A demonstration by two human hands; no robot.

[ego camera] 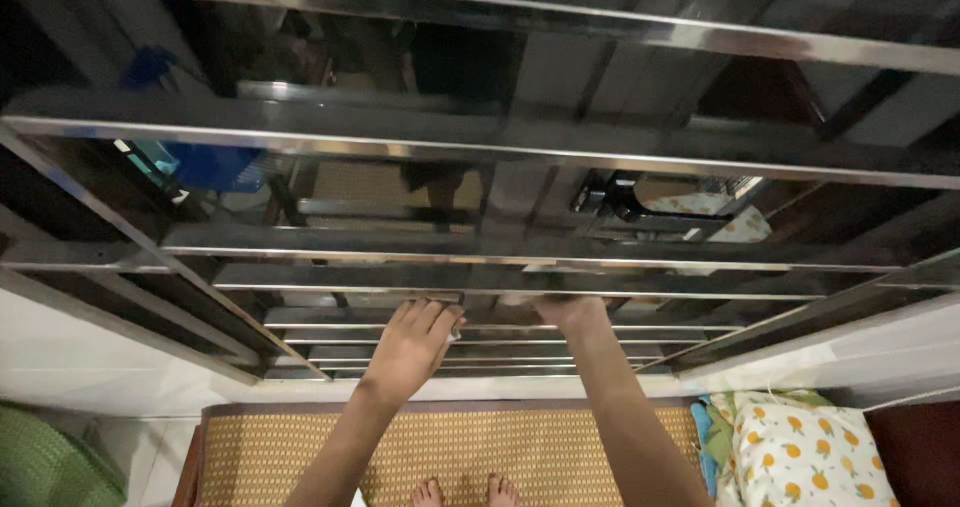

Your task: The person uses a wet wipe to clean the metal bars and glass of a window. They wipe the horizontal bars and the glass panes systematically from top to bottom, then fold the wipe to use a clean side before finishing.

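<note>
A stainless steel grille of long horizontal bars [480,152] fills the view ahead of me. My left hand [412,345] lies flat on one of the lower bars [330,317], fingers together. A small white piece [456,334], perhaps a cloth, peeks out at its thumb side. My right hand [572,313] reaches up to the bar just above, and its fingers curl over that bar out of sight. Both forearms rise from the bottom of the view. My bare toes [465,490] stand on a woven yellow mat [270,452] below.
A pillow with an orange fruit print [810,452] lies at the lower right by a blue cloth [704,429]. A green woven thing [40,467] sits at the lower left. White ledges [90,362] flank the grille. Blue objects [205,165] show behind the bars.
</note>
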